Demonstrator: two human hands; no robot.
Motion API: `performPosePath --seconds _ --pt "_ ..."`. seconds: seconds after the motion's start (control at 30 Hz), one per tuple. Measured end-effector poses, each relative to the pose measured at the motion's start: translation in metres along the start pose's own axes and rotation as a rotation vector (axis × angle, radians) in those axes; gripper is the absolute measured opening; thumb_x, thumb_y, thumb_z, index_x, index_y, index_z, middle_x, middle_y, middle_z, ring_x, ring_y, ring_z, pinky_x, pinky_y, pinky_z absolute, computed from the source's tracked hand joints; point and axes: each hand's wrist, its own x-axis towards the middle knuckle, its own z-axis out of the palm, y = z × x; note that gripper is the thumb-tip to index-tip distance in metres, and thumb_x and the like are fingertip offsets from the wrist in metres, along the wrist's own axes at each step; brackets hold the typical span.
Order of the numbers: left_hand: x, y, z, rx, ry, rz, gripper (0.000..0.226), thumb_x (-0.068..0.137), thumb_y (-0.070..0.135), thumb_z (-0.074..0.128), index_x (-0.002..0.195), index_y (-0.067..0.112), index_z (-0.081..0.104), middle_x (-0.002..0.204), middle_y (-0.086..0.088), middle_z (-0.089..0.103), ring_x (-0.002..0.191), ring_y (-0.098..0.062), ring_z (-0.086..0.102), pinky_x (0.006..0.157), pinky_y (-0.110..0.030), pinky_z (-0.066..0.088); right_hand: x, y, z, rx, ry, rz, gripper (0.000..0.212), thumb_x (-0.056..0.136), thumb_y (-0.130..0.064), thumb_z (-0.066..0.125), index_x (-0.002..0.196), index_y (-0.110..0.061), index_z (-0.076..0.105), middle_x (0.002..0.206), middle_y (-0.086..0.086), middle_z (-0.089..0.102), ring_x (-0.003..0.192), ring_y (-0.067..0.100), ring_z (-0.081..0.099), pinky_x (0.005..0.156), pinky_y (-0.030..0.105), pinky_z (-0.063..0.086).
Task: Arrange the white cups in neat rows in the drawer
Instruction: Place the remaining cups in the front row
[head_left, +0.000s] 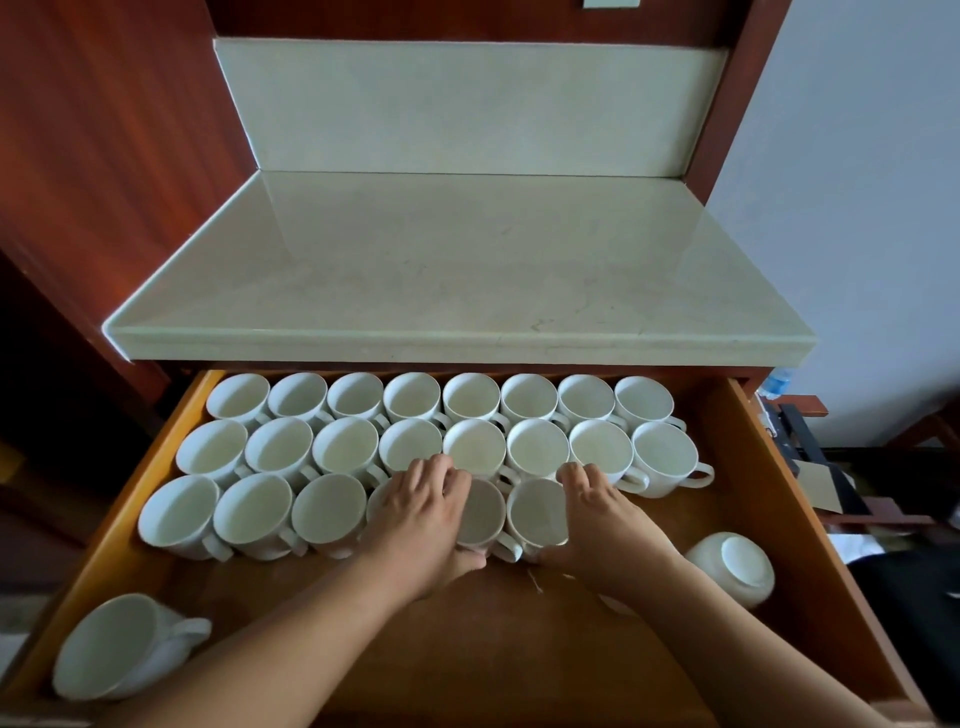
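An open wooden drawer (748, 467) holds several white cups in three rows. The back row (441, 397) and middle row (343, 449) run full width. The front row (254, 514) reaches from the left wall to the middle. My left hand (421, 514) wraps a cup in that front row, fingers over its rim, mostly hiding it. My right hand (597, 525) grips the rightmost front-row cup (537, 512). A cup (480, 512) stands between the two hands. One loose cup (119, 649) lies tilted at the front left. Another cup (735, 566) lies upside down at the right.
A pale stone countertop (457, 270) overhangs the drawer's back edge. Dark red wood panels stand at the left. Clutter with a blue bottle (776, 382) sits beyond the drawer's right wall. Bare drawer floor (467, 639) shows in front of the rows.
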Motion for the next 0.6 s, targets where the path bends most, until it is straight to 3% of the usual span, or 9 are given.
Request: performPosePath --seconds 0.13,0.2,0.37,0.43,0.5,0.6 --pt "-0.001 -0.015 -0.016 -0.161 -0.084 -0.028 0.094 0.069 0.076 0.069 0.138 0.020 0.040 0.132 -0.003 0.046 0.121 -0.027 0.045 0.102 -0.040 0.041 0.001 0.001 0.001 0.035 -0.054 0.086 0.093 0.072 -0.064 0.080 0.139 -0.015 0.037 0.133 0.004 0.051 0.117 0.022 0.059 0.087 0.031 0.050" --pt "-0.007 -0.030 -0.027 -0.220 -0.090 -0.069 0.082 0.073 0.064 0.071 0.137 0.023 0.041 0.132 -0.001 0.049 0.121 -0.026 0.047 0.100 -0.038 0.041 0.003 0.001 0.000 0.059 -0.063 0.109 0.093 0.071 -0.061 0.082 0.140 -0.016 0.038 0.135 0.004 0.051 0.118 0.021 0.057 0.090 0.030 0.049" --pt "-0.027 -0.055 -0.035 -0.164 -0.120 0.034 0.035 0.081 0.041 0.073 0.108 0.029 0.055 0.108 0.010 0.065 0.099 -0.020 0.060 0.090 -0.037 0.044 0.001 -0.005 -0.003 0.077 -0.072 0.135 0.093 0.071 -0.053 0.085 0.143 -0.017 0.039 0.138 0.003 0.049 0.120 0.020 0.054 0.092 0.028 0.046" --pt "-0.031 -0.054 -0.029 -0.132 -0.103 0.078 0.025 0.081 0.038 0.076 0.095 0.027 0.059 0.094 0.009 0.069 0.086 -0.023 0.061 0.085 -0.036 0.044 0.000 -0.006 -0.003 0.086 -0.062 0.153 0.091 0.070 -0.052 0.085 0.142 -0.019 0.040 0.138 0.002 0.049 0.119 0.019 0.054 0.090 0.026 0.044" --pt "-0.032 -0.052 -0.022 -0.116 -0.087 0.091 0.026 0.082 0.032 0.076 0.079 0.027 0.051 0.079 0.006 0.066 0.076 -0.026 0.056 0.072 -0.033 0.038 -0.003 -0.008 -0.003 0.097 -0.053 0.170 0.092 0.068 -0.056 0.085 0.141 -0.020 0.041 0.138 0.001 0.049 0.117 0.018 0.054 0.089 0.026 0.044" --pt "-0.032 -0.052 -0.015 -0.148 -0.083 0.047 0.019 0.085 0.028 0.069 0.077 0.024 0.053 0.075 0.003 0.065 0.077 -0.029 0.056 0.065 -0.034 0.043 -0.007 -0.011 -0.001 0.114 -0.044 0.199 0.095 0.067 -0.061 0.084 0.140 -0.018 0.041 0.137 0.002 0.049 0.118 0.019 0.054 0.088 0.026 0.042"
